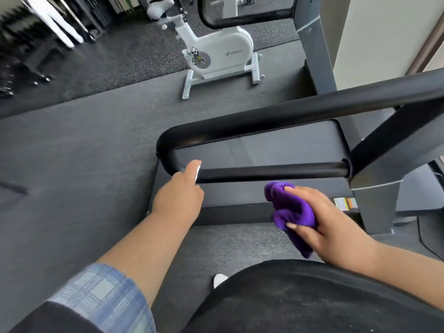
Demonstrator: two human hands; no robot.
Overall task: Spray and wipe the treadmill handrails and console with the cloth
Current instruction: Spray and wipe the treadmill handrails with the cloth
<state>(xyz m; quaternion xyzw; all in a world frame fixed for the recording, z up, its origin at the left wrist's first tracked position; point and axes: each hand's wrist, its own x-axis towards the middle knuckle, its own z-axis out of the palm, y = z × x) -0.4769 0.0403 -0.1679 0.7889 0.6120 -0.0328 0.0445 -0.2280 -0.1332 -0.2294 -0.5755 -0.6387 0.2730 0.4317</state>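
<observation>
A black looped handrail (pixel 264 121) is crossing the centre and right of the frame, its lower bar (pixel 271 173) running just above both hands; a white exercise bike (pixel 216 54) is standing on the dark floor (pixel 72 152) at upper centre; the right hand (pixel 319 219), at lower right, is gripping a bunched purple cloth (pixel 292 212) just below the bar; the left hand (pixel 180 193), at centre, is curling around a small white object (pixel 198 173), mostly hidden, beside the rail's bend.
</observation>
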